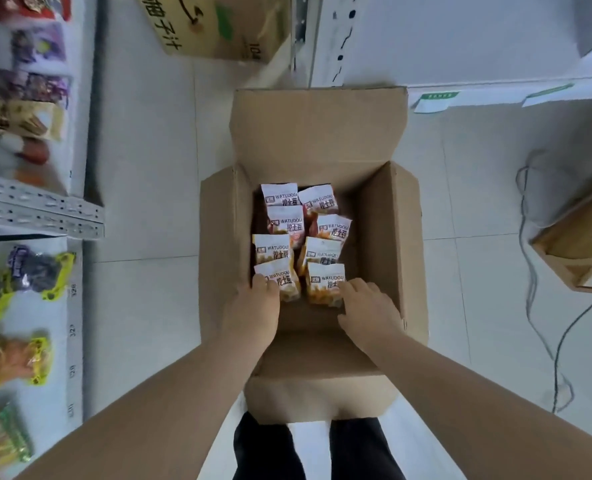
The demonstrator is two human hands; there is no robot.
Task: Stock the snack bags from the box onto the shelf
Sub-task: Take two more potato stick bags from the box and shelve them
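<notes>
A: Where are the bags [301,244]?

B: All in the open box [384,237] on the floor. I count eight, lying flat in two columns. The shelf [74,341] on the left holds other snacks.

A: And the hands?

B: The left hand [258,306] has its fingertips on the corner of the near left bag [284,282]; I cannot tell whether it pinches it. The right hand [370,306] is released, fingers spread, just touching the edge of the near right bag [325,282].

A: How should the pick go?

B: I'd slip the fingers under each near bag's outer edge with the thumb on top. Pinch the sealed rim, not the puffed middle. Then lift straight up, so the overlapping bags behind don't drag along.

A: Which way do they lie?

B: Printed face up, with the long axis running from the person toward the far wall. The white tops point away. A few farther ones are turned slightly.
</notes>
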